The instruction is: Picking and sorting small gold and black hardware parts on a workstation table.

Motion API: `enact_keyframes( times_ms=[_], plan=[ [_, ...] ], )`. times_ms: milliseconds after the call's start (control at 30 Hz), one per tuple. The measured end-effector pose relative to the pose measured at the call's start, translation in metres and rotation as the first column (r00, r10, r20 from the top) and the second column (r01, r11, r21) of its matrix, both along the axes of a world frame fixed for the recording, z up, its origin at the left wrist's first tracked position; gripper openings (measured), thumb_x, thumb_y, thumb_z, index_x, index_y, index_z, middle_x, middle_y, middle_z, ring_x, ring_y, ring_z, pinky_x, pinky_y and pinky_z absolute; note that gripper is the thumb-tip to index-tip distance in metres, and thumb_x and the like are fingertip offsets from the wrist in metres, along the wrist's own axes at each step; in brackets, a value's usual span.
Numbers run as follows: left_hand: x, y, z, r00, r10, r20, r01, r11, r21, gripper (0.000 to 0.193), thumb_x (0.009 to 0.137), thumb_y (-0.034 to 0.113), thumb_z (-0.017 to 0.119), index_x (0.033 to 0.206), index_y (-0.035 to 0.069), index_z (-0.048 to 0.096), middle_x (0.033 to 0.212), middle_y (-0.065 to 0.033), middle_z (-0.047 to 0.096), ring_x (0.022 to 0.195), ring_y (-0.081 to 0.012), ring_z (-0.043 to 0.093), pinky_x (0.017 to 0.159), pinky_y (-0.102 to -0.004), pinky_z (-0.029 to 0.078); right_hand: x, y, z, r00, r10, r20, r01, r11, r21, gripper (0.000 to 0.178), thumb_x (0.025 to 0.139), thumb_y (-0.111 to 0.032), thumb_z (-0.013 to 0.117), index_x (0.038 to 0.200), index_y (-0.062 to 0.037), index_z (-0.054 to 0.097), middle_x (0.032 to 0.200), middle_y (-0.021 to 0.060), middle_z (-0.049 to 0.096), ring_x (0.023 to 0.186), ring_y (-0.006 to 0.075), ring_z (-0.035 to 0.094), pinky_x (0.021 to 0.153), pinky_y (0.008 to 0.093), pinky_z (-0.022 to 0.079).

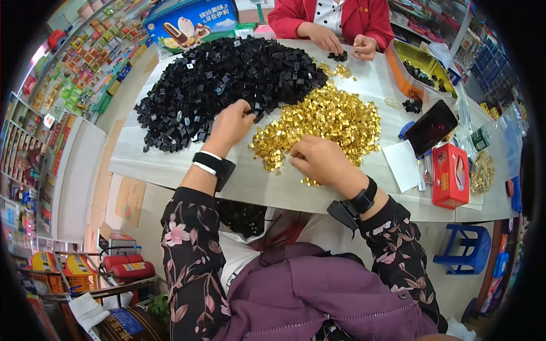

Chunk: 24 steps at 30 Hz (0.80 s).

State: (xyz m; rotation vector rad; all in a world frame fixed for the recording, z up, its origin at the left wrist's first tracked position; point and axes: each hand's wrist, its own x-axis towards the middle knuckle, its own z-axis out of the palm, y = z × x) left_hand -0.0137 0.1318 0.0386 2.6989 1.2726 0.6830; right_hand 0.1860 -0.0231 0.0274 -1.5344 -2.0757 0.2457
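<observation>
A large heap of small black plastic pieces [210,74] covers the left and far part of the white table [261,196]. To its right is a heap of small shiny gold metal pieces [335,116]. At the near edge of the black heap is my left hand [230,128], fingers curled together close to a dark piece; what they hold is hidden. My right hand [323,159] rests low at the near edge of the gold heap. Its thumb and fingers are closed toward each other, and anything between them is too small to make out.
Across the table a person in a red jacket [290,20] handles small black pieces. On the right stand a yellow-and-orange tin [392,62], a propped phone [432,128], a red box [449,176] and a plastic bottle [476,141]. A blue stool [465,250] is below.
</observation>
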Motion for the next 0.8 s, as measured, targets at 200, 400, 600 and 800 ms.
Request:
enact_keyframes(
  times_ms=[200, 400, 600, 800],
  plan=[
    [-0.001, -0.063, 0.028, 0.735, 0.197, 0.649, 0.288, 0.776, -0.561, 0.014, 0.084, 0.012, 0.062, 0.094, 0.004, 0.055, 0.077, -0.0036, 0.061, 0.053, -0.0065, 0.050, 0.047, -0.0207, 0.040, 0.002, -0.001, 0.001, 0.998, 0.019, -0.056, -0.022, 0.999, -0.043, 0.011, 0.079, -0.018, 0.061, 0.084, -0.0088, 0.063, 0.082, 0.0073, 0.058, 0.074, 0.0255, 0.060, 0.064, 0.0352, 0.050],
    [0.012, -0.123, -0.022, 0.606, 0.206, 0.768, 0.436, 0.722, -0.537, 0.017, 0.086, 0.007, 0.059, 0.102, 0.003, 0.056, 0.077, -0.0006, 0.059, 0.056, -0.0043, 0.048, 0.049, -0.0175, 0.039, -0.002, 0.003, 0.007, 0.842, 0.063, -0.535, -0.120, 0.990, -0.072, 0.009, 0.080, -0.010, 0.063, 0.088, -0.0067, 0.062, 0.079, 0.0016, 0.058, 0.072, 0.0133, 0.059, 0.064, 0.0248, 0.047],
    [0.015, -0.130, -0.034, 0.686, -0.003, 0.727, 0.376, 0.857, -0.351, 0.025, 0.087, 0.007, 0.058, 0.111, 0.001, 0.056, 0.083, -0.0025, 0.062, 0.062, -0.0052, 0.053, 0.056, -0.0189, 0.044, -0.006, 0.002, 0.013, 0.549, -0.047, -0.835, -0.334, 0.903, -0.271, 0.013, 0.082, -0.010, 0.064, 0.093, -0.0022, 0.060, 0.080, -0.0002, 0.058, 0.070, 0.0072, 0.055, 0.064, 0.0206, 0.045],
    [0.014, -0.133, -0.029, 0.591, 0.194, 0.783, 0.444, 0.732, -0.517, 0.025, 0.088, 0.006, 0.055, 0.112, 0.000, 0.056, 0.088, -0.0051, 0.065, 0.069, -0.0071, 0.059, 0.063, -0.0208, 0.048, -0.001, 0.002, 0.021, 0.499, -0.143, -0.855, -0.354, 0.866, -0.352, 0.014, 0.085, -0.010, 0.061, 0.096, -0.0015, 0.059, 0.078, -0.0010, 0.058, 0.069, 0.0055, 0.054, 0.063, 0.0191, 0.044]
  ],
)
